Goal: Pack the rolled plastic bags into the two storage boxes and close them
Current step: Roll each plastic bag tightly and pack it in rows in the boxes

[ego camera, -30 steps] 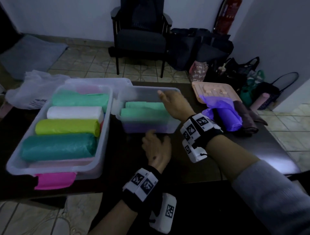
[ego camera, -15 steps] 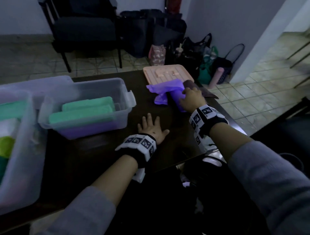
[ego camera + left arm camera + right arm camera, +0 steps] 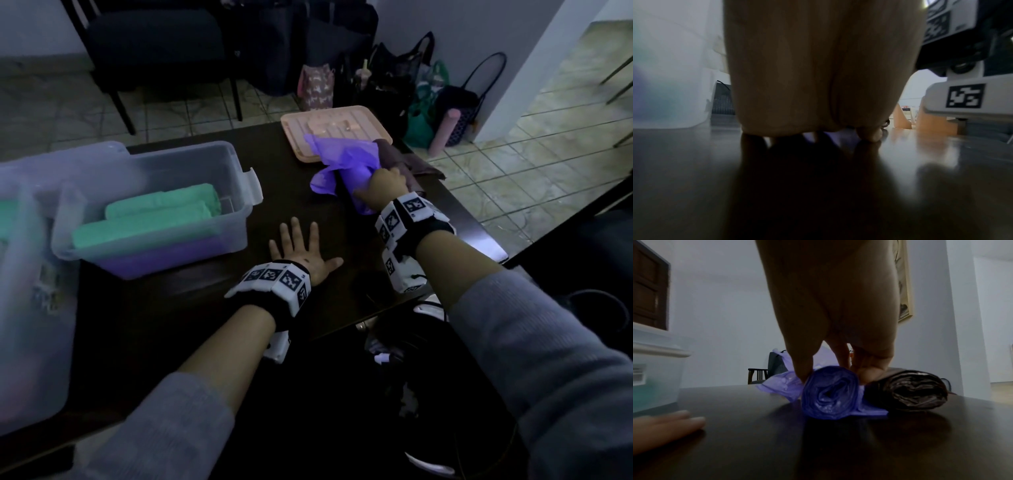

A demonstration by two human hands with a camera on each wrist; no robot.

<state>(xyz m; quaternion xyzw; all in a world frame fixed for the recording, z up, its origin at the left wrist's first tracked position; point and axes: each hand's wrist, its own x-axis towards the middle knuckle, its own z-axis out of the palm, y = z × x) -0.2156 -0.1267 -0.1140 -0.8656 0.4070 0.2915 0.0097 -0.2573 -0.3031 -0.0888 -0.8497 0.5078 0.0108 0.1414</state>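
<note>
Beside the brown roll (image 3: 906,391), my right hand (image 3: 385,190) pinches the purple roll (image 3: 830,392), whose loose tail may unravel.

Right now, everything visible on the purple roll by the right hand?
The purple roll is thin, crinkly plastic film wound into a loose spiral, lying on its side on the dark table. A loose tail trails onto the peach tray. The right hand pinches its top, thumb one side, fingers the other. A dark brown roll lies beside it.
</note>
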